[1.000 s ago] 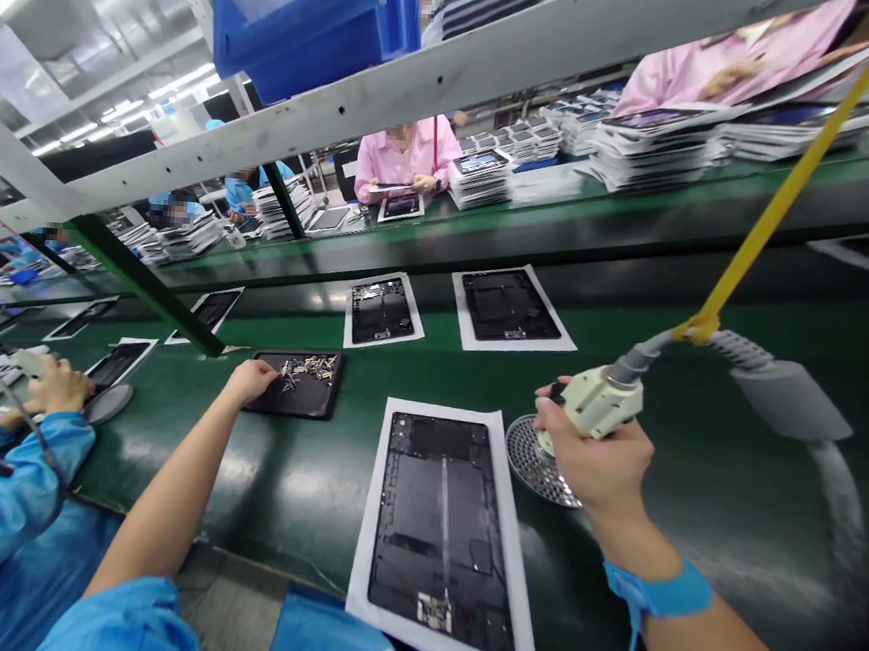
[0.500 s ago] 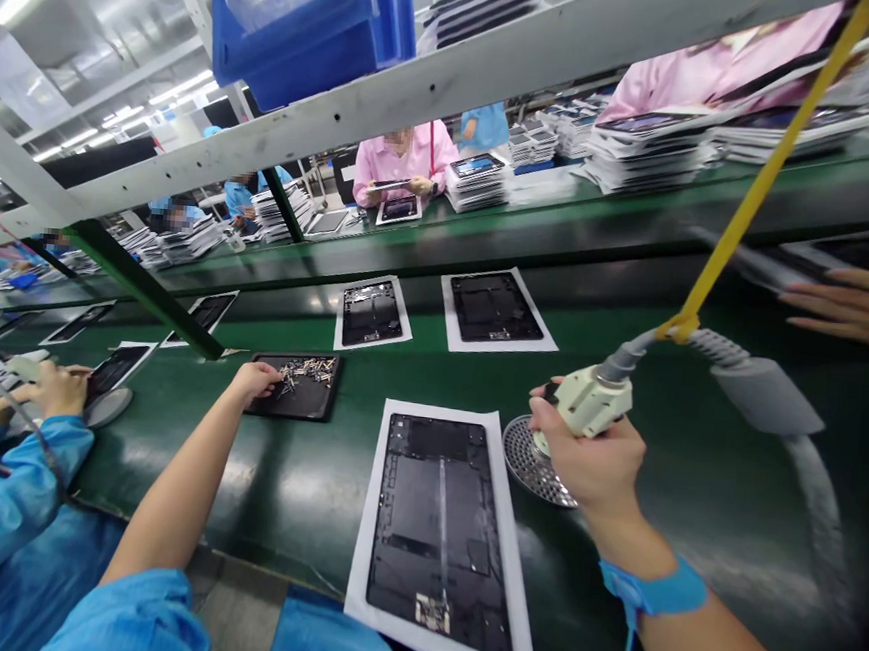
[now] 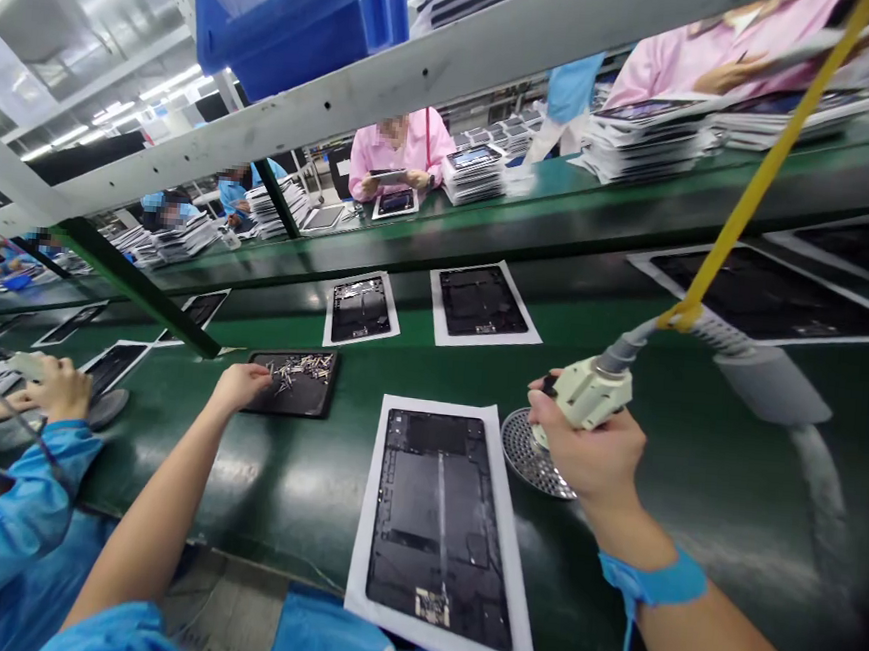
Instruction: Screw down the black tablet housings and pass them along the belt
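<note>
My left hand (image 3: 243, 387) is at the left side of a black tray (image 3: 308, 406) that holds a pile of small metal parts (image 3: 303, 370). Its fingers are pinched, and whatever they hold is too small to make out. My right hand (image 3: 596, 454) is wrapped round a pale electric screwdriver (image 3: 593, 390), which hangs by its grey cable from a yellow strap (image 3: 774, 172). The tool's lower end is hidden by my hand, above a round perforated metal dish (image 3: 533, 459). Between my hands lies an opened black tablet housing (image 3: 440, 527) on white paper (image 3: 363, 561).
More tablet housings on paper (image 3: 482, 301) lie along the green bench (image 3: 272, 483). A metal beam (image 3: 378, 85) with a blue bin (image 3: 307, 35) crosses above. A co-worker's hand (image 3: 60, 391) is at the left. Across the line, people in pink sit by stacked tablets (image 3: 645, 141).
My left hand has shifted slightly left at the tray. At the right, another person's hand has left the view, and tablet housings on paper now show there. My right hand has barely moved.
</note>
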A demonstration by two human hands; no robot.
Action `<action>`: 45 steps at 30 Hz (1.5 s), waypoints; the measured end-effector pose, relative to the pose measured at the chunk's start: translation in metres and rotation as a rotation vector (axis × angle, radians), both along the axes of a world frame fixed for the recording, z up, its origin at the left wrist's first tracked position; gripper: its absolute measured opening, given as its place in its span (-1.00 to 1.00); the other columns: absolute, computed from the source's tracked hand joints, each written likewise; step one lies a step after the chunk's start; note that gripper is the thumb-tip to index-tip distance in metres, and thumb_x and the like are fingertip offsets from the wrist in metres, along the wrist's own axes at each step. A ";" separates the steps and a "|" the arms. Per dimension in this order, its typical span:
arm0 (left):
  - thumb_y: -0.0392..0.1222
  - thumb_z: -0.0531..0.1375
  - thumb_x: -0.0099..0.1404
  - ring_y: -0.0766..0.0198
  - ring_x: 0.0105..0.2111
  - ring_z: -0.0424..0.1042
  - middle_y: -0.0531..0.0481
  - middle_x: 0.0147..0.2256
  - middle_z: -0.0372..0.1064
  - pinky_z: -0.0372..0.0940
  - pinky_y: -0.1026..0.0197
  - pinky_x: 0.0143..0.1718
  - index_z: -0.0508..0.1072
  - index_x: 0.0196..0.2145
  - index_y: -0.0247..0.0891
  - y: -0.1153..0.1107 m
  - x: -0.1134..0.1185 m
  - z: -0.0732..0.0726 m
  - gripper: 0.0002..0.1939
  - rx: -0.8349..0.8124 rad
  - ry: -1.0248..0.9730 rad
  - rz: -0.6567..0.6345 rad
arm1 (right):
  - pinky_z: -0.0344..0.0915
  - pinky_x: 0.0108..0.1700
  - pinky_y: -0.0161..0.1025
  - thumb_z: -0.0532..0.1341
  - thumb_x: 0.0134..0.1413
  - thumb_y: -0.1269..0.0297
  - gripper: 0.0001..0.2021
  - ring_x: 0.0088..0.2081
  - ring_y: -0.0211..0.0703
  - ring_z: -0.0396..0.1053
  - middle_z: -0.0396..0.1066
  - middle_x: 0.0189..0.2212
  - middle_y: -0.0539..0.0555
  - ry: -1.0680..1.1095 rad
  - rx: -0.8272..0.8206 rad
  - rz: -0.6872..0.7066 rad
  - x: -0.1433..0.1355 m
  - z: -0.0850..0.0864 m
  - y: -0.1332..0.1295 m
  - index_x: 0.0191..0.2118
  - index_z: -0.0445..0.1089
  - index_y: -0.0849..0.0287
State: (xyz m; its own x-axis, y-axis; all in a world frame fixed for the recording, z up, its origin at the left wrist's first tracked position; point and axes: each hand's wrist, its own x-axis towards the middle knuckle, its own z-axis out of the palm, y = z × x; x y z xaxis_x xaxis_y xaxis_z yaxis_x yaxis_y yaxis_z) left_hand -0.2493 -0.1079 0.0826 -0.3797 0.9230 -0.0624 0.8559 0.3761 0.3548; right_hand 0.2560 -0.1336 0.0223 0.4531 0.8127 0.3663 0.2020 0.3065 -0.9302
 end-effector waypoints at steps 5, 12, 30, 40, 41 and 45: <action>-0.08 0.27 0.15 0.06 -0.25 0.59 -0.06 -0.31 0.64 0.39 0.20 -0.20 0.67 -0.22 -0.27 -0.009 0.025 0.007 -0.69 0.002 -0.030 -0.085 | 0.59 -0.14 0.01 0.43 -0.04 0.10 -0.68 -0.29 0.07 0.62 0.62 -0.34 0.13 -0.004 0.010 -0.010 0.000 -0.001 0.000 -0.18 0.53 0.15; -0.15 0.22 0.32 0.12 -0.15 0.57 -0.04 -0.16 0.63 0.41 0.16 -0.04 0.67 -0.16 -0.18 -0.026 0.123 -0.004 -0.76 0.075 -0.060 -0.450 | 0.58 -0.09 0.02 0.42 -0.01 0.12 -0.71 -0.24 0.07 0.62 0.63 -0.31 0.13 -0.024 0.009 0.013 -0.001 0.003 -0.003 -0.19 0.52 0.14; -0.38 0.14 0.39 0.17 -0.23 0.45 -0.10 -0.28 0.43 0.37 0.19 -0.19 0.53 -0.34 -0.22 -0.032 0.216 -0.075 -0.79 0.210 0.354 -0.700 | 0.58 -0.12 0.04 0.43 -0.01 0.14 -0.74 -0.30 0.05 0.63 0.62 -0.36 0.10 -0.015 0.075 0.027 -0.001 0.004 -0.002 -0.21 0.55 0.15; -0.15 0.07 0.51 0.00 -0.06 0.39 -0.22 -0.05 0.41 0.39 0.01 -0.08 0.46 0.06 -0.27 -0.060 0.216 -0.069 -0.72 0.146 0.400 -0.798 | 0.59 -0.14 0.01 0.42 0.02 0.23 -0.78 -0.30 0.00 0.60 0.59 -0.35 0.09 -0.018 0.089 0.031 -0.002 0.004 -0.007 -0.20 0.53 0.15; -0.10 0.08 0.51 -0.04 -0.03 0.38 -0.26 0.00 0.40 0.39 -0.03 -0.07 0.42 0.12 -0.30 -0.063 0.215 -0.067 -0.66 0.130 0.402 -0.800 | 0.59 -0.14 0.00 0.42 0.02 0.24 -0.79 -0.31 -0.01 0.60 0.59 -0.36 0.09 -0.017 0.086 0.033 -0.002 0.005 -0.007 -0.20 0.53 0.15; -0.01 0.10 0.49 -0.06 -0.01 0.41 -0.27 0.00 0.43 0.37 -0.05 -0.02 0.45 0.12 -0.31 -0.053 0.210 -0.058 -0.60 0.065 0.295 -0.821 | 0.59 -0.20 -0.03 0.43 -0.03 0.28 -0.75 -0.39 -0.06 0.58 0.57 -0.40 0.06 0.012 0.080 0.030 -0.004 0.009 -0.010 -0.18 0.52 0.16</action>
